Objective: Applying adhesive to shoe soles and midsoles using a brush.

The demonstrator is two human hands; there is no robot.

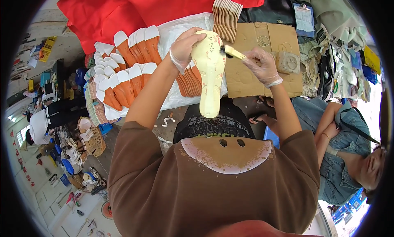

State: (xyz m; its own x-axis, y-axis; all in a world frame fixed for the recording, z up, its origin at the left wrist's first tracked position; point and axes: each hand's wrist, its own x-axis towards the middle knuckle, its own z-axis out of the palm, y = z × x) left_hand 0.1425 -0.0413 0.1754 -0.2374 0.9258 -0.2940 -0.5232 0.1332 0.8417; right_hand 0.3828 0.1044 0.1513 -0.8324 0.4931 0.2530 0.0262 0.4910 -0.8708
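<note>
My left hand, in a thin translucent glove, grips the wide end of a pale yellow shoe insole by its left edge. The insole hangs lengthwise in front of my chest, its narrow end toward me, with printed marks on its face. In my gloved right hand is a small brush with a pale handle, its dark bristles at the insole's right edge. Left of my hands, rows of orange-brown insoles with white ends overlap on a white sheet. More brown ones stand stacked behind the yellow insole.
Right of the insole lies cardboard bearing a squarish beige block-like object and rubber bands. A stack of brown pieces, red cloth and a clipboard are behind. A person in denim sits close on my right.
</note>
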